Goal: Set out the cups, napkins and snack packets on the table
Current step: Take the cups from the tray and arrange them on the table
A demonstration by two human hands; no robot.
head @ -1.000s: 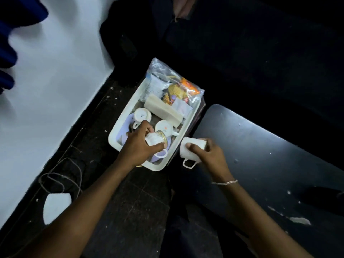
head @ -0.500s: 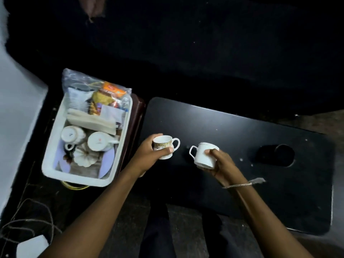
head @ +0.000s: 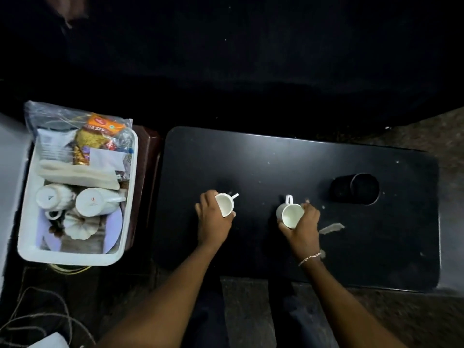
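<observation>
My left hand [head: 213, 219] grips a small patterned cup [head: 225, 204] low over the black table [head: 288, 156], its handle pointing away to the right. My right hand [head: 305, 227] holds a plain white cup [head: 290, 214] by its side, handle pointing away from me, mouth tilted toward me. Whether either cup touches the table I cannot tell. To the left, a white tub [head: 126, 197] holds two more white cups [head: 94, 202], a stack of napkins [head: 75, 172] and snack packets [head: 95, 136] in a clear bag.
A round dark cup-holder recess [head: 356, 188] sits in the table's right part. A scrap of paper [head: 331, 227] lies near my right wrist. The tub rests on a brown stool [head: 147, 177]. Twine [head: 37, 320] lies on the floor at bottom left.
Both hands carried their cups from the tub out over the table and lowered them toward its surface, spreading apart. The view swung right.
</observation>
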